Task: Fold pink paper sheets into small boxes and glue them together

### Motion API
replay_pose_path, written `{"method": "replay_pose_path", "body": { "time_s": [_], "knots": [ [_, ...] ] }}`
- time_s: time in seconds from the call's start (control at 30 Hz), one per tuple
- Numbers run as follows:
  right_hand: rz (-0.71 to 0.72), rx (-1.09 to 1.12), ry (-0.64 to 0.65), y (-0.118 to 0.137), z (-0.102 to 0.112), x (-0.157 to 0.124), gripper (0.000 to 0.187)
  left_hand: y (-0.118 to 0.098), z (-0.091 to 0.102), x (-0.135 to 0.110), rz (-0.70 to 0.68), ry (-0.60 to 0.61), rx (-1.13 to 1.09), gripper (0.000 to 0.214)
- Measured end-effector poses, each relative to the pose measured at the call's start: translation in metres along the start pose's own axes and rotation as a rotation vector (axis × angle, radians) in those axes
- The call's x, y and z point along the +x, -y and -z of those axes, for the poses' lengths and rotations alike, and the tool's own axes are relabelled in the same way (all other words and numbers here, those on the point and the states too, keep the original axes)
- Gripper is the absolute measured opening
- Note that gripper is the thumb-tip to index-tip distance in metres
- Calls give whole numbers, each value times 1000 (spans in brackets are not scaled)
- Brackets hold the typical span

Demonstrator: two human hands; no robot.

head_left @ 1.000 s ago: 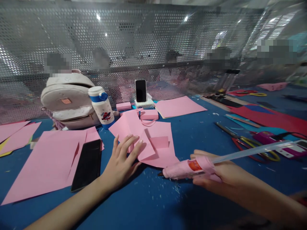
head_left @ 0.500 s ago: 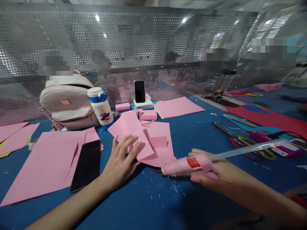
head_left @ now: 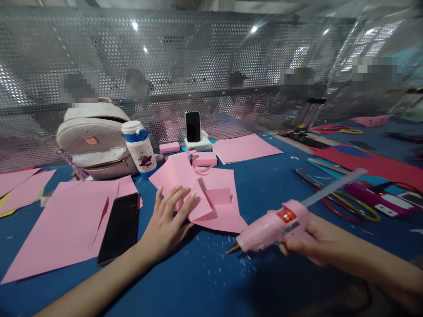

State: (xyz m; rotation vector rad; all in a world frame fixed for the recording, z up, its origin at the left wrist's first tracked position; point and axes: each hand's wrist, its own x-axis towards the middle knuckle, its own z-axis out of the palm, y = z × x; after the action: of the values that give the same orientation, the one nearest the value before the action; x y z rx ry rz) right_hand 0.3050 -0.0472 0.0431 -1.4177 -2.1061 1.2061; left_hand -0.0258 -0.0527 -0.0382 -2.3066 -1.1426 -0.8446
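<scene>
My left hand (head_left: 172, 215) lies with its fingers spread on a folded pink paper piece (head_left: 223, 209), which has a raised flap and a small upright tab. In my right hand (head_left: 309, 240) is a pink hot glue gun (head_left: 271, 229), gripped by its handle. Its metal nozzle points down and left, just in front of the paper's near right corner and apart from it. A translucent glue stick (head_left: 335, 187) sticks out of the gun's back end. Thin glue strings (head_left: 244, 262) speckle the blue table (head_left: 205, 281) below the nozzle.
Left are a black phone (head_left: 119, 226), pink sheets (head_left: 66, 220), a white backpack (head_left: 95, 141) and a water bottle (head_left: 140, 149). Another phone (head_left: 193, 127) stands behind. Scissors (head_left: 350, 202), a purple device (head_left: 380, 198) and red paper (head_left: 373, 160) lie right. A perforated metal screen (head_left: 198, 57) rises behind.
My right hand has drawn the glue gun right and slightly down, away from the paper's edge, and its glue stick now tilts up more steeply. My left hand stays in place on the paper.
</scene>
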Motion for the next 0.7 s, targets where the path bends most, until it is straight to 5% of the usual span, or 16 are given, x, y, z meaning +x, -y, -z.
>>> {"method": "replay_pose_path", "body": {
  "time_s": [0.07, 0.13, 0.33, 0.53, 0.7],
  "knots": [
    [-51, 110, -8, -6, 5, 4, 57, 0, 0, 0, 2, 2, 2, 58],
    [-69, 129, -152, -10, 15, 14, 57, 0, 0, -1, 1, 8, 4, 60],
    [-105, -224, -514, -41, 56, 57, 55, 0, -1, -2, -4, -3, 2, 59],
    [-118, -377, -551, -74, 65, 74, 51, 0, -1, -1, -7, -5, -3, 56],
    [-147, -588, -413, -79, 69, 58, 51, 0, -1, 0, -3, 19, -5, 57]
  ]
}}
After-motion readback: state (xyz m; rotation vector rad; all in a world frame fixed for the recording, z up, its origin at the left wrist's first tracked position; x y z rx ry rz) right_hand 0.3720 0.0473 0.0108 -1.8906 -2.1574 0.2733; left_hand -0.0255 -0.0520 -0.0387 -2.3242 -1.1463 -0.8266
